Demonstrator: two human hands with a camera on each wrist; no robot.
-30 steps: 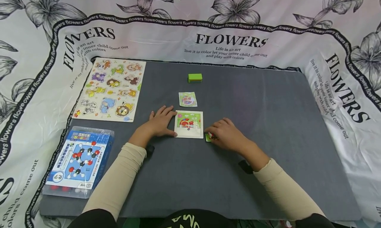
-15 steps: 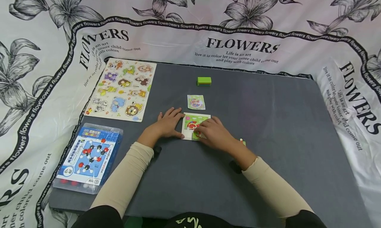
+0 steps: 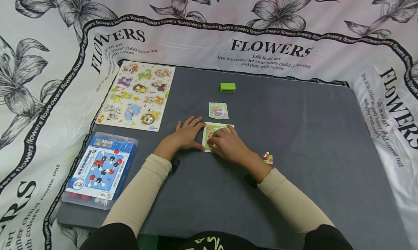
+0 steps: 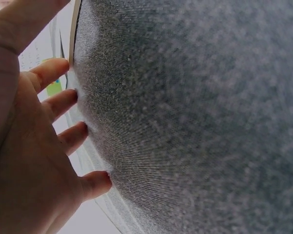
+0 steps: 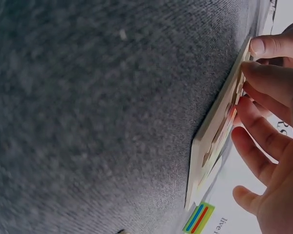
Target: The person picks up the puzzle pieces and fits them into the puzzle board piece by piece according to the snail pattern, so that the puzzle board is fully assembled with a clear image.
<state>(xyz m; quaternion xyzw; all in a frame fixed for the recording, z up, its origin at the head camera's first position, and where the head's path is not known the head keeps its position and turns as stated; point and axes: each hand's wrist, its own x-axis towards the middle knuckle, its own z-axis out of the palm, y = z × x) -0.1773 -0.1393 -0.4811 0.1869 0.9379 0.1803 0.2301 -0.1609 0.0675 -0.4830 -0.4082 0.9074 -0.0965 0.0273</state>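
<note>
A small square puzzle board (image 3: 215,126) with a white rim and a green picture lies in front of the person. Along its left edge rests the left hand (image 3: 187,135), fingers spread, thumb and index finger touching the rim. The right hand (image 3: 230,144) covers much of the board and holds a green puzzle piece down at its lower part; the piece is mostly hidden under the fingers. The right wrist view shows the board (image 5: 212,134) edge-on, with bent fingers (image 5: 256,119) over its face. Another puzzle piece (image 3: 268,158), red and green, lies by the right forearm.
Beyond the board are a square picture card (image 3: 218,111) and a green block-like stack (image 3: 227,87). An animal puzzle board (image 3: 135,95) lies at the back left. Below it is a blue boxed molecule set (image 3: 101,170). A floral cloth (image 3: 183,43) borders the grey tabletop (image 3: 310,134).
The right hand has brought a green piece from beside the board onto it, then shifted slightly left. The left hand keeps its place at the edge. The head view has shifted.
</note>
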